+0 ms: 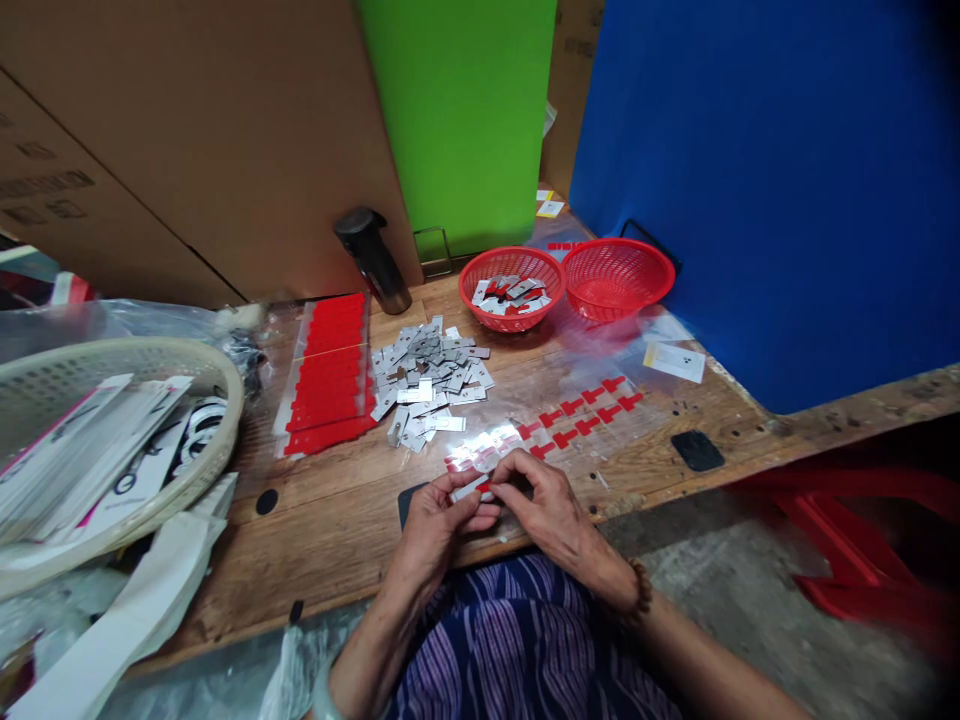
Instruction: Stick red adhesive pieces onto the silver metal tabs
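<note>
Near the table's front edge, my left hand (448, 520) pinches a small silver metal plate (470, 489). My right hand (541, 505) closes its thumb and forefinger on a red sticker (484, 484) at the plate's right end. Just beyond my hands lies a clear backing sheet (510, 432) with rows of red T-shaped stickers (574, 407). Several loose metal plates (442, 375) are heaped on the table beyond my left hand. To their left is a stack of red sticker sheets (326, 370).
At the back, one red basket (480, 262) holds plates with red on them; another red basket (652, 262) stands beside it. A dark bottle (373, 265) leans near the cardboard. A cream basket (232, 400) of printed cards is at left. Blue (765, 200) and green (465, 120) panels bound the back.
</note>
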`<state>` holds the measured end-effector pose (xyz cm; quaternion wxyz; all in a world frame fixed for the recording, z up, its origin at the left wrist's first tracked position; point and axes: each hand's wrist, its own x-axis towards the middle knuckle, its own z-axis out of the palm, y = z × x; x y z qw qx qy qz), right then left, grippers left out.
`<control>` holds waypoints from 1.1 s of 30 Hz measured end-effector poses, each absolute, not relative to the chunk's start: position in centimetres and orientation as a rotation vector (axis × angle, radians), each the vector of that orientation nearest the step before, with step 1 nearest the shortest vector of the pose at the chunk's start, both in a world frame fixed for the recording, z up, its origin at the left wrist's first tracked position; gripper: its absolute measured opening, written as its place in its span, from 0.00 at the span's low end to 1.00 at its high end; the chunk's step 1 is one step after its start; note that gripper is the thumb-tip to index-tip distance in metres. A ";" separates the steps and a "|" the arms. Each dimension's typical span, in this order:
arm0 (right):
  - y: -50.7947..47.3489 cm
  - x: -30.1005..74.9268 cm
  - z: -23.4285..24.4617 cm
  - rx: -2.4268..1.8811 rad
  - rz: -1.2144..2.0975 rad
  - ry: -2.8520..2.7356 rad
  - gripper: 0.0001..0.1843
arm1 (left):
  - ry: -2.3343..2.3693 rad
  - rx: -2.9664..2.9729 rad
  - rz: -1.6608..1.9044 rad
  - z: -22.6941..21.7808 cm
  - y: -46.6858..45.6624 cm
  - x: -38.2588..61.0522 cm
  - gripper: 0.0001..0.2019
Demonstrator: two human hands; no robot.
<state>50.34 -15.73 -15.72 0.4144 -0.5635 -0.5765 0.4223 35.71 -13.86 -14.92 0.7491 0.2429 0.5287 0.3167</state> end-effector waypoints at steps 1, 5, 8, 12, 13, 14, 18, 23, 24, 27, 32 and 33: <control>-15.8 50.2 -15.8 -1.420 1.060 -1.435 0.05 | 1.159 0.547 0.704 -15.0 -13.8 35.7 0.22; -16.1 49.6 -15.8 -1.439 1.036 -1.380 0.05 | 1.180 0.602 0.764 -15.6 -13.8 35.6 0.22; -16.2 49.3 -15.2 -1.454 0.987 -1.349 0.06 | 1.193 0.612 0.803 -15.9 -13.8 35.5 0.21; -16.0 49.4 -15.0 -1.461 0.974 -1.354 0.06 | 1.183 0.613 0.793 -16.1 -13.8 35.3 0.22; -16.0 49.5 -15.1 -1.460 0.992 -1.363 0.06 | 1.178 0.609 0.787 -16.0 -13.8 35.3 0.22; -15.9 49.6 -15.2 -1.459 1.006 -1.370 0.06 | 1.173 0.602 0.779 -15.9 -13.8 35.3 0.23; -15.6 50.0 -15.4 -1.442 1.005 -1.377 0.06 | 1.169 0.538 0.746 -15.5 -13.7 35.4 0.23; -15.2 49.9 -15.2 -1.475 1.002 -1.420 0.07 | 1.175 0.494 0.733 -15.1 -13.6 35.5 0.21; -15.1 49.9 -15.2 -1.486 0.995 -1.430 0.07 | 1.179 0.491 0.735 -15.0 -13.6 35.5 0.20; -14.9 49.8 -15.3 -1.515 0.967 -1.453 0.07 | 1.190 0.486 0.733 -14.9 -13.6 35.6 0.18; -14.8 49.6 -15.6 -1.528 0.906 -1.496 0.06 | 1.203 0.497 0.736 -15.1 -13.7 35.5 0.19; -14.8 49.6 -15.7 -1.529 0.896 -1.507 0.06 | 1.202 0.502 0.735 -15.2 -13.7 35.4 0.19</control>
